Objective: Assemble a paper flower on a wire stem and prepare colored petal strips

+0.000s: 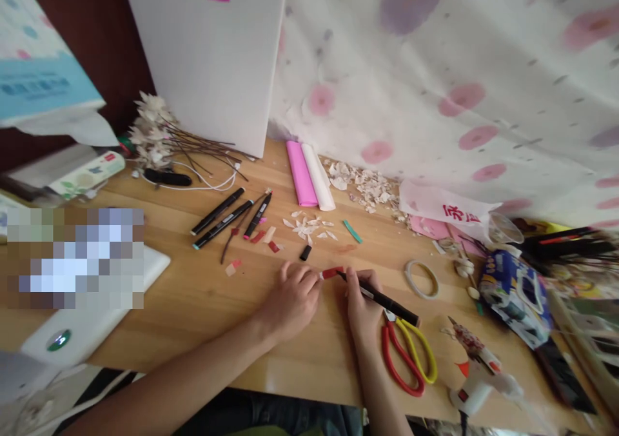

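Note:
My right hand (363, 300) is closed around a black marker (394, 306), its tip touching a small strip of paper (333, 273) that is coloured red. The strip's left end sits under the fingers of my left hand (296, 294), which are curled together and press it to the wooden table (217, 326). A black marker cap (305, 252) lies just beyond my left hand. Small red and pale paper pieces (273, 247) are scattered further off, near three black markers (223, 224). Scissors (409, 355) with red and yellow handles lie beside my right wrist.
A glue gun (476, 384) and a roll of tape (422, 279) are on the right, with a blue packet (515, 291). Pink and white paper rolls (309, 177), paper scraps (370, 188) and dried flowers (152, 129) line the back. A white device (111, 300) stands left.

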`<state>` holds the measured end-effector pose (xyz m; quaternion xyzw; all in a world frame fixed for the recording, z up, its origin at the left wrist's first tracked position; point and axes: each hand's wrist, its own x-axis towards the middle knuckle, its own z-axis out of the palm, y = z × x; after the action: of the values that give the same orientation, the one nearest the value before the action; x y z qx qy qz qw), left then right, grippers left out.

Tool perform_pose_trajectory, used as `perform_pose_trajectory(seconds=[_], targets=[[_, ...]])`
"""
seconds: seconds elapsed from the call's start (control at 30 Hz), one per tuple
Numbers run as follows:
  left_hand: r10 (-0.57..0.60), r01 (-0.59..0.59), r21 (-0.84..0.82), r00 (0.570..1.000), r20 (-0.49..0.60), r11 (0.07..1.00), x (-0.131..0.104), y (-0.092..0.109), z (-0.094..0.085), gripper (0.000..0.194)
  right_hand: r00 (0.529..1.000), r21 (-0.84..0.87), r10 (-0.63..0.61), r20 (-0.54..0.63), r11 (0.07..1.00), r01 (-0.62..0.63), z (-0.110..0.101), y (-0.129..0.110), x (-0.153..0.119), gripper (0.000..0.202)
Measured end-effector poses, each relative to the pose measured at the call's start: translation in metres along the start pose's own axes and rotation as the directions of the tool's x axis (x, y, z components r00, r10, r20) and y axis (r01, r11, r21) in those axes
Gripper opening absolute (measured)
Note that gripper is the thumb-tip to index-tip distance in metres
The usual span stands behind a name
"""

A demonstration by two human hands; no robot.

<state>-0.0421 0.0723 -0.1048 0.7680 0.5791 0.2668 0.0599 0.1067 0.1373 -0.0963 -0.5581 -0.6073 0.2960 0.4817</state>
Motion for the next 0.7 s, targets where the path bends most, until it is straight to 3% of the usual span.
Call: perform_pose_trajectory(seconds=[0.27,0.47,0.6,0.7], targets=[[0.034,-0.038,0.068,0.998,0.052,0.997,-0.007,0.006,-0.003,0.026,0.999,0.037,-0.042,0.001,0.998,0.042,-0.003,0.000,-0.004,0.053],[-0.003,-0.001,0.065,0.998,0.068,0.998,-0.024,0.034,-0.021,0.025,0.998,0.095,-0.056,0.002,0.994,0.056,-0.006,-0.001,-0.007,0.053],[-0.016,0.017,-0.025,0.998,0.064,1.000,-0.030,0.055,-0.035,0.018,0.997,0.131,-0.026,-0.072,0.991,0.035,-0.009,-0.001,-0.006,0.055],[-0.032,0.035,-0.061,0.999,0.044,0.998,-0.024,0.051,-0.047,0.024,0.988,0.151,0.000,-0.154,0.988,0.023,-0.012,0.001,-0.004,0.053]])
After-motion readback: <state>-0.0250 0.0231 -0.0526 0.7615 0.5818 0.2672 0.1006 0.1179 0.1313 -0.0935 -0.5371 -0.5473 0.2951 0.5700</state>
